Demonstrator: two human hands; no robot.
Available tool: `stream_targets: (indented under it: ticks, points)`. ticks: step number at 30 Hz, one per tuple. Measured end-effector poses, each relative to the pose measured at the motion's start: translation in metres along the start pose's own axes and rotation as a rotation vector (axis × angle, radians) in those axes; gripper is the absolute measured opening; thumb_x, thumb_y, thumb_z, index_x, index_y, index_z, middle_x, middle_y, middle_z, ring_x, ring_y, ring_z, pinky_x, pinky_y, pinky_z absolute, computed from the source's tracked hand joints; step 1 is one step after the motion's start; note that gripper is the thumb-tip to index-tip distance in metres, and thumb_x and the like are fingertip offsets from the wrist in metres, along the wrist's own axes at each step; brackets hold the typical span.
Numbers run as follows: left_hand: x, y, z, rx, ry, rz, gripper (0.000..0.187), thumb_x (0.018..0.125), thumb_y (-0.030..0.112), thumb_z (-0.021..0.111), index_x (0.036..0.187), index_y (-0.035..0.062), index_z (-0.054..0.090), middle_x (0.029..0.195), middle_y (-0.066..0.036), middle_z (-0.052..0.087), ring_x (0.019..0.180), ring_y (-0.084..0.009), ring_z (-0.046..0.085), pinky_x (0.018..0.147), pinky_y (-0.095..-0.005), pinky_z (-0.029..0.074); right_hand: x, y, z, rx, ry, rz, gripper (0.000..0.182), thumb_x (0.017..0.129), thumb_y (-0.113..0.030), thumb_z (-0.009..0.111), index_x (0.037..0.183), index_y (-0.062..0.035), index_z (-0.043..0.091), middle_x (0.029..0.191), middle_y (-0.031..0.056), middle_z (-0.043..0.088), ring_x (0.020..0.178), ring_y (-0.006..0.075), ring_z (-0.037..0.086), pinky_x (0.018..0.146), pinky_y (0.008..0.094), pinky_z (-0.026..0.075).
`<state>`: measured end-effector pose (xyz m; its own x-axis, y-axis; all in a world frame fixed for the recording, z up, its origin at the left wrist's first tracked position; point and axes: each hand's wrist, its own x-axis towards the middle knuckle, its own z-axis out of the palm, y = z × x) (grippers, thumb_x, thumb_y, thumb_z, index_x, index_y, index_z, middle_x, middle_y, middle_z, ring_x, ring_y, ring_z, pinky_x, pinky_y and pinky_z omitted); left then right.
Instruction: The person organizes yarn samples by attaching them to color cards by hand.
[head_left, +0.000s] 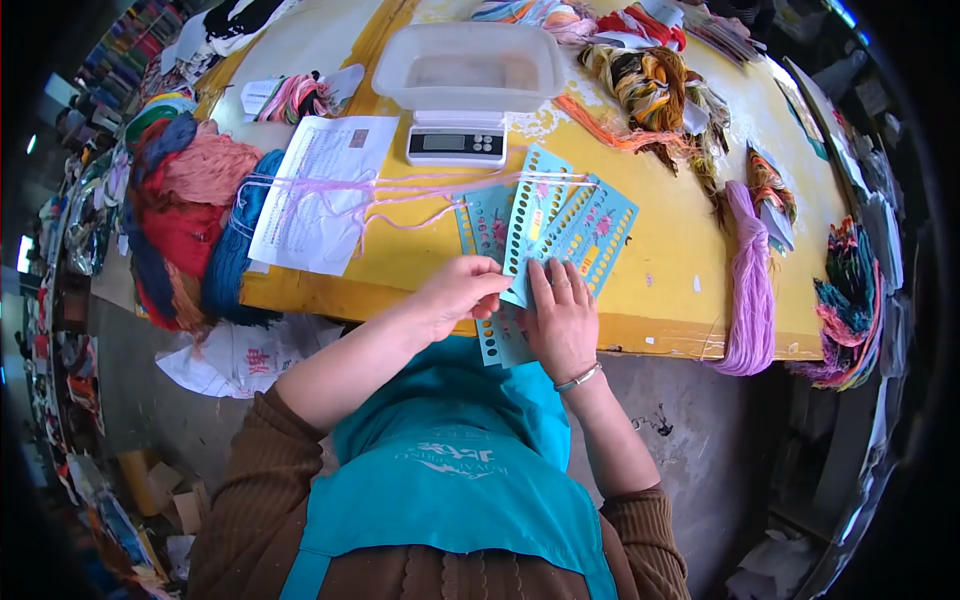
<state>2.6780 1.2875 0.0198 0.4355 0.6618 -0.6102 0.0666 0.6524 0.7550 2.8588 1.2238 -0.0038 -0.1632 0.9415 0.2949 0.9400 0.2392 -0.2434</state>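
Observation:
Several teal cards (605, 222) with rows of punched holes lie overlapped at the table's front edge. My left hand (466, 294) has its thumb and fingers closed on the lower left corner of the upper card (540, 190). My right hand (562, 318) lies flat on the cards, fingers stretched out, a bracelet at the wrist. Pink-lilac threads (430, 187) run from the left across a printed sheet (325, 190) to holes near the tops of the cards. Part of the lower cards is hidden under my hands.
A scale (456, 143) carries a clear plastic tub (468, 62). Blue and red yarn bundles (235, 215) hang at the table's left; a lilac skein (750, 285) hangs over its front right edge. Brown and orange skeins (650, 88) lie at the back right of the yellow table (690, 310).

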Motion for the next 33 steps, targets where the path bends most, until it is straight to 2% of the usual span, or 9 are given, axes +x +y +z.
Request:
stream_targets:
  ticks: [4,6,7,8,10,13,20,26,33]
  points:
    - [-0.017,-0.011,0.02,-0.082,-0.075,0.282,0.019,0.095,0.023,0.055,0.102,0.0059,0.059,0.09,0.0,0.061,0.08,-0.009,0.06,0.068,-0.0233,0.048,0.005,0.011,-0.03,-0.062,0.057,-0.026,0.049,0.083,-0.011,0.053,0.132,-0.0116,0.05,0.129,0.0141,0.054,0.12,0.0336,0.05,0.097,0.0464,0.041]
    - [-0.037,-0.025,0.029,0.543,0.068,0.715,0.039,0.091,0.025,0.058,0.12,-0.0002,0.052,0.11,-0.015,0.06,0.104,-0.0271,0.059,0.086,-0.0369,0.048,0.006,0.016,-0.055,-0.02,0.086,-0.004,0.05,0.083,-0.01,0.054,0.133,-0.0104,0.05,0.132,0.0152,0.053,0.12,0.0344,0.051,0.097,0.046,0.041]
    - [-0.043,-0.033,0.029,0.92,0.127,0.901,0.055,0.085,0.029,0.065,0.129,0.0013,0.046,0.128,-0.02,0.05,0.124,-0.0341,0.045,0.102,-0.0459,0.038,0.003,0.02,-0.062,-0.045,0.112,-0.019,0.051,0.082,-0.01,0.056,0.133,-0.0105,0.05,0.132,0.0155,0.053,0.121,0.0339,0.051,0.098,0.0451,0.04]
    - [-0.051,-0.034,0.033,1.178,0.144,0.915,0.068,0.08,0.034,0.07,0.136,0.0086,0.042,0.138,-0.015,0.043,0.133,-0.0324,0.035,0.108,-0.0536,0.027,-0.001,0.02,-0.068,-0.067,0.11,-0.025,0.052,0.081,-0.01,0.058,0.132,-0.0109,0.051,0.13,0.0152,0.054,0.121,0.033,0.051,0.099,0.0441,0.04]
    - [-0.051,-0.053,0.028,1.502,0.104,0.94,0.071,0.077,0.039,0.07,0.138,0.0166,0.043,0.142,-0.01,0.041,0.135,-0.0286,0.033,0.108,-0.0588,0.023,-0.014,0.021,-0.068,-0.083,0.071,-0.089,0.051,0.082,-0.011,0.058,0.132,-0.0108,0.051,0.13,0.0146,0.054,0.12,0.033,0.051,0.099,0.0452,0.04]
    - [-0.041,-0.077,0.015,1.646,0.229,1.01,0.046,0.087,0.028,0.055,0.132,0.0201,0.051,0.142,-0.004,0.042,0.133,-0.0233,0.038,0.107,-0.0574,0.025,-0.038,0.018,-0.043,-0.13,-0.082,-0.177,0.043,0.085,-0.014,0.052,0.128,-0.0139,0.054,0.129,0.0142,0.054,0.12,0.034,0.05,0.099,0.0502,0.039]
    - [-0.055,-0.063,-0.029,1.63,0.032,0.974,0.044,0.088,0.017,0.047,0.131,0.0216,0.053,0.143,-0.005,0.043,0.134,-0.0241,0.037,0.109,-0.0495,0.029,-0.039,-0.008,-0.029,-0.101,-0.073,-0.165,0.042,0.085,-0.012,0.051,0.127,-0.0124,0.054,0.127,0.0164,0.055,0.118,0.0349,0.051,0.097,0.0491,0.04]
    - [-0.067,-0.054,-0.046,1.607,0.132,0.948,0.051,0.086,0.01,0.047,0.134,0.0243,0.051,0.146,-0.014,0.036,0.135,-0.0344,0.034,0.11,-0.0505,0.027,-0.041,-0.029,-0.02,-0.103,-0.101,-0.101,0.058,0.074,-0.02,0.068,0.13,-0.0154,0.052,0.133,0.016,0.049,0.126,0.0359,0.043,0.103,0.0499,0.034]
    - [-0.068,-0.07,-0.055,1.591,0.216,1.005,0.054,0.085,0.009,0.049,0.138,0.0202,0.046,0.141,-0.021,0.037,0.132,-0.035,0.037,0.108,-0.049,0.031,-0.042,-0.03,-0.017,-0.145,-0.089,-0.077,0.048,0.081,-0.025,0.065,0.127,-0.0162,0.055,0.13,0.0161,0.051,0.124,0.0367,0.045,0.1,0.0526,0.035]
